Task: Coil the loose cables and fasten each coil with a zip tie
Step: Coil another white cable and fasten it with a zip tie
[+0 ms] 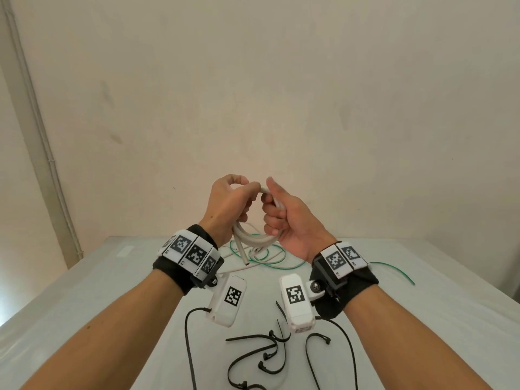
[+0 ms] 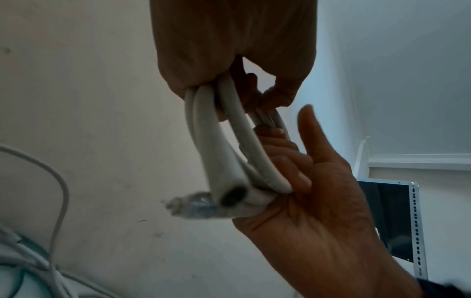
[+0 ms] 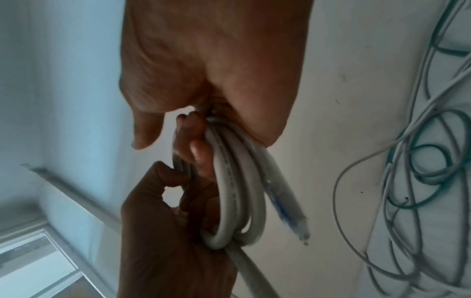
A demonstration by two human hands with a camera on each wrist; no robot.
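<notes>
A thick white cable is wound into a small coil (image 1: 254, 240) that I hold up above the table with both hands. My left hand (image 1: 237, 192) grips the coil's left side, fingers curled round the strands. Facing it, my right hand (image 1: 274, 213) has its fingers curled through the coil (image 2: 229, 141) and its thumb pointing up. One cut end (image 1: 242, 256) hangs below my left hand. The other end (image 3: 288, 209), stripped and bluish, sticks out of the coil (image 3: 237, 191). Several black zip ties (image 1: 267, 350) lie on the table in front of me.
Loose thin green and white cables (image 1: 270, 261) lie tangled on the white table (image 1: 84, 305) under my hands, also at the right of the right wrist view (image 3: 420, 161). A green strand (image 1: 396, 270) trails to the right. A plain wall stands behind the table.
</notes>
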